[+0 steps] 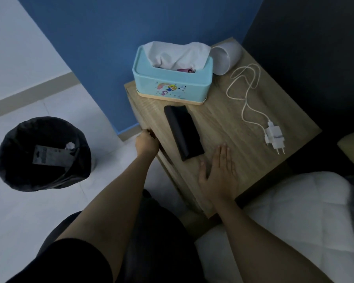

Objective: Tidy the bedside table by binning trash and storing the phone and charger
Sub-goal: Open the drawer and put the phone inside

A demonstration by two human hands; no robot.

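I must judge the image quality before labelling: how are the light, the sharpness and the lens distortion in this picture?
Head view: dim, bluish light with no glare; the phone and the bin lose detail in the dark; the white charger stays distinct. The bedside table centre is fairly sharp; the right-edge bedding smears. Wide-angle stretching bends the edges and the forearms.

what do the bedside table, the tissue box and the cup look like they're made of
Bedside table: wood or wood-look laminate, matte, with pale streaky grain; which one is unclear. Tissue box: probably plastic, smooth light blue with rounded corners, a printed cartoon and a tan base band. Cup, lying on its side: smooth white, plastic or ceramic; dim light leaves it open.
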